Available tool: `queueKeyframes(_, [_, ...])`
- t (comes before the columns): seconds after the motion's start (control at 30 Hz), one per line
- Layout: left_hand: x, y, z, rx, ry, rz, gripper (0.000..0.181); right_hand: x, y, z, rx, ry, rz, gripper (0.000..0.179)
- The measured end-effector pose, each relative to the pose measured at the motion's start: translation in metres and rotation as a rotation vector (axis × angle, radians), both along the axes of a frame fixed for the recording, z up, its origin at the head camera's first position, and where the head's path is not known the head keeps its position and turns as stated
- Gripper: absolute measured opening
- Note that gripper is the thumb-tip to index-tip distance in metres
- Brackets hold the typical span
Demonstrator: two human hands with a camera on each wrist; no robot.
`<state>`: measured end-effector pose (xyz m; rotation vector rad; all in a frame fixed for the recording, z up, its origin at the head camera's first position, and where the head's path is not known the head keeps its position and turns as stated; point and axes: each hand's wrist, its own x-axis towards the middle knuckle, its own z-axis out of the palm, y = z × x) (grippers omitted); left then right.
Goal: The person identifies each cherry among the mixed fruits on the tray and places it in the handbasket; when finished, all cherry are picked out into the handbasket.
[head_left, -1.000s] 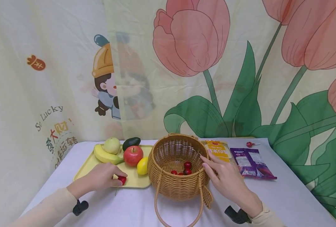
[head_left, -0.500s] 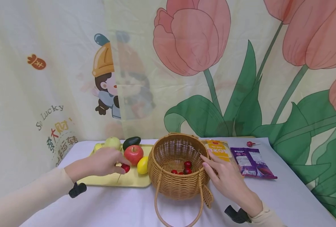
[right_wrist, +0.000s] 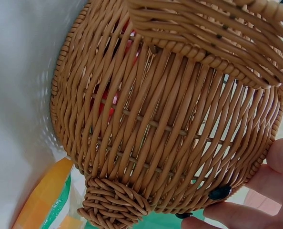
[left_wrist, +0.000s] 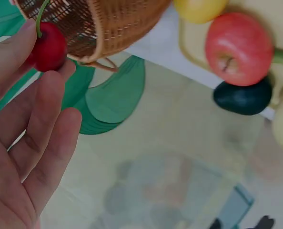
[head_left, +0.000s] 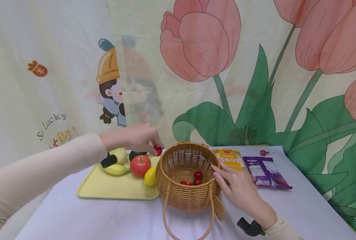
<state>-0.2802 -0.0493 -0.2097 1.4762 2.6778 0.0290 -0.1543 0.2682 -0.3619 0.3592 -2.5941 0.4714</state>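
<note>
My left hand (head_left: 140, 138) pinches a red cherry (left_wrist: 50, 46) by its body between thumb and fingertips; its green stem points up in the left wrist view. That hand is raised over the far side of the tray, just left of the wicker basket's (head_left: 190, 200) rim. Several cherries (head_left: 198, 174) lie inside the basket. The right hand (head_left: 241, 185) rests with extended fingers against the basket's right rim. In the right wrist view, its fingers (right_wrist: 237, 215) touch near a black bead on the wicker, and red shows through the weave.
A yellow tray (head_left: 111, 190) at left holds a banana (head_left: 116, 169), a red apple (head_left: 140, 166), a lemon (head_left: 150, 176), a round pale green fruit and a dark green one. Right of the basket lie an orange packet (head_left: 230, 159), a purple packet (head_left: 265, 171) and a lollipop (head_left: 264, 152). The basket's handle hangs forward.
My left hand has lifted the cherry off the tray's front and carried it up and rightward to beside the basket's rim. The right hand has stayed on the basket.
</note>
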Motion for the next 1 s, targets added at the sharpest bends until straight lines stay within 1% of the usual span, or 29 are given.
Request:
queueKeyframes(0.07, [-0.003,0.019,0.006,-0.044,-0.006,-0.002,0.021,0.000,0.000,0.000,-0.009,-0.005,-0.001,0.036])
queueKeyframes(0.2, [-0.011,0.054,0.009,-0.095,-0.006,-0.067,0.023,0.000,0.001,0.001,-0.019,-0.004,-0.003,0.036])
queueKeyframes(0.3, [-0.020,0.074,0.007,-0.103,-0.004,-0.094,0.025,0.000,0.001,0.001,-0.026,-0.018,-0.002,0.036])
queueKeyframes(0.4, [-0.028,0.089,0.002,-0.111,-0.004,-0.084,0.026,-0.001,0.000,0.002,-0.019,-0.019,-0.001,0.036])
queueKeyframes(0.47, [-0.031,0.098,-0.002,-0.118,-0.001,-0.067,0.027,-0.001,0.000,0.001,-0.016,-0.024,-0.005,0.037])
queueKeyframes(0.6, [-0.038,0.115,-0.013,-0.136,0.010,-0.054,0.026,-0.001,0.000,0.001,-0.016,-0.043,-0.010,0.038])
queueKeyframes(0.8, [-0.045,0.136,-0.039,-0.183,-0.002,-0.060,0.027,0.000,0.001,0.002,-0.027,-0.065,-0.011,0.039])
queueKeyframes(1.0, [-0.046,0.149,-0.062,-0.178,-0.016,-0.062,0.026,0.000,0.001,0.002,-0.021,-0.066,-0.012,0.039])
